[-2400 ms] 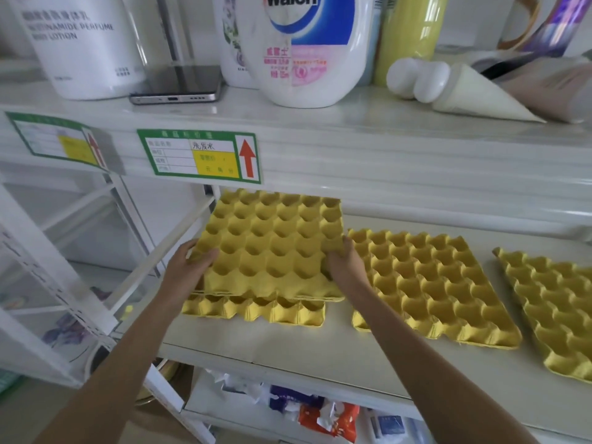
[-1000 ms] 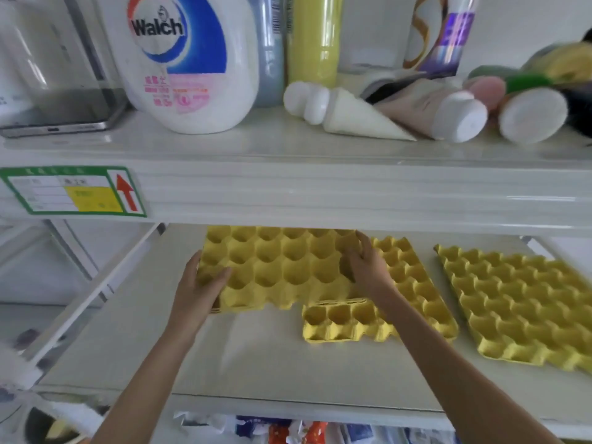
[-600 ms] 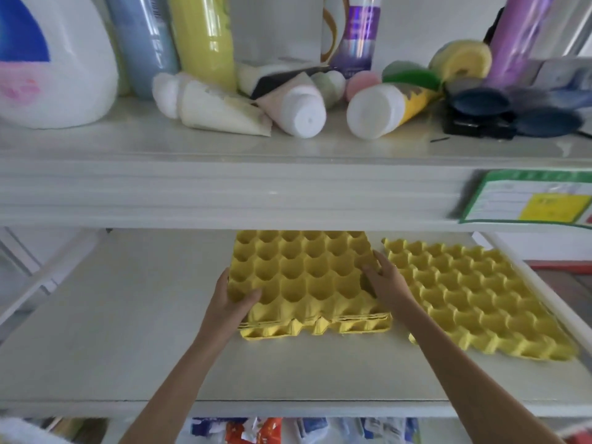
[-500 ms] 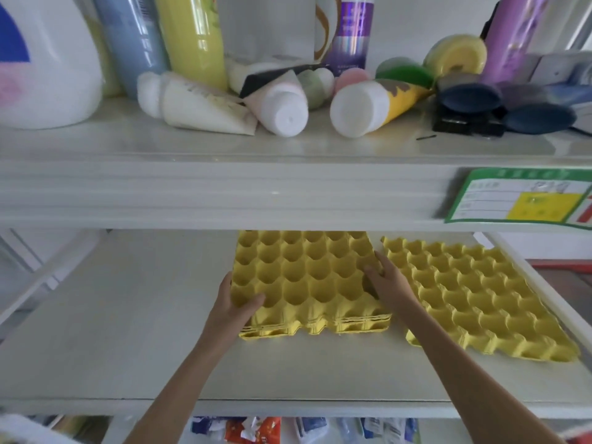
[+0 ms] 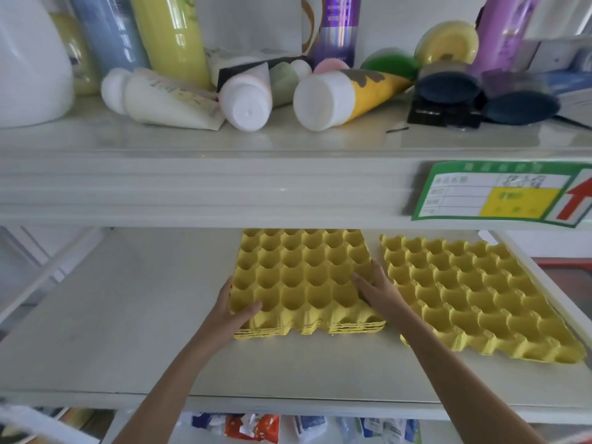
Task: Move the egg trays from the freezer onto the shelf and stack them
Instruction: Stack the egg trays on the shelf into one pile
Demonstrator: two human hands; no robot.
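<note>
A stack of yellow egg trays [image 5: 304,280] lies flat on the white middle shelf [image 5: 128,315], its layered edges showing at the front. My left hand [image 5: 232,310] grips the stack's front left corner, thumb in a cup. My right hand [image 5: 376,288] holds the stack's right edge, fingers resting on the top tray. Another yellow egg tray [image 5: 474,293] lies just to the right, apart from the stack by a narrow gap.
The upper shelf [image 5: 224,187] overhangs the trays and carries several bottles and lying tubes [image 5: 333,97]. A green and yellow label [image 5: 499,193] hangs on its front edge at the right. Packets [image 5: 250,427] sit on the shelf below.
I carried the held tray from the left stack rightward and lowered it onto the middle tray. It now sits nested and squared on that stack. Both hands stay on it.
</note>
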